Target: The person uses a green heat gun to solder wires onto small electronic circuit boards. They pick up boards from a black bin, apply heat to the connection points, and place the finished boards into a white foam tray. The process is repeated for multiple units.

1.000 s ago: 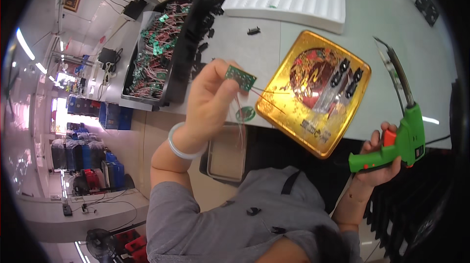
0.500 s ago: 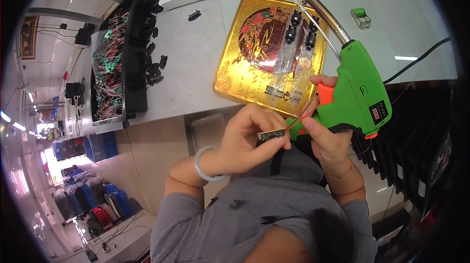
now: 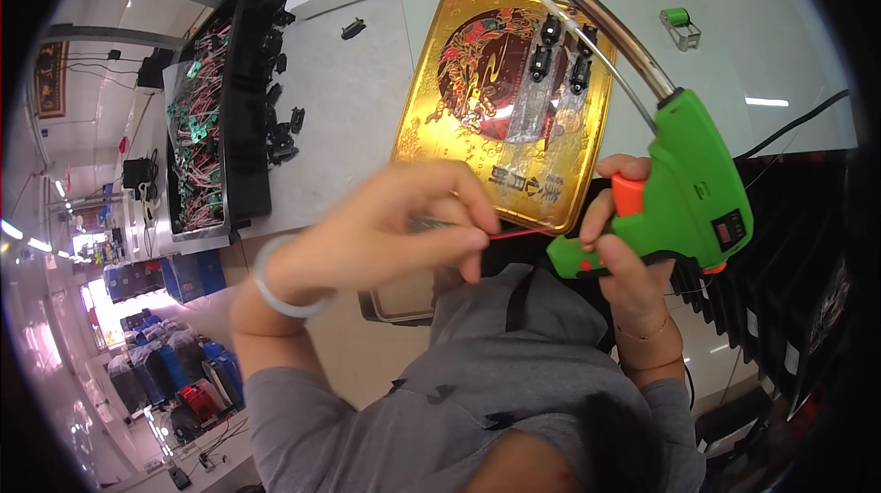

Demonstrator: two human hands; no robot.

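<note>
R grip (image 3: 629,250) clamps green solder gun (image 3: 684,190), L grip (image 3: 395,227) pinches red wire (image 3: 514,234); gold tin (image 3: 509,98) holds black parts (image 3: 564,52).

The green soldering gun (image 3: 684,195) has an orange trigger and a long metal barrel that slants up and to the left across the gold tin tray (image 3: 440,140), its tip near the tray's far edge. The gun's handle sits just off the tray's near right corner. A thin red wire (image 3: 516,233) runs level just below the tray's near edge, between fingertips and gun; what it joins is hidden.
</note>
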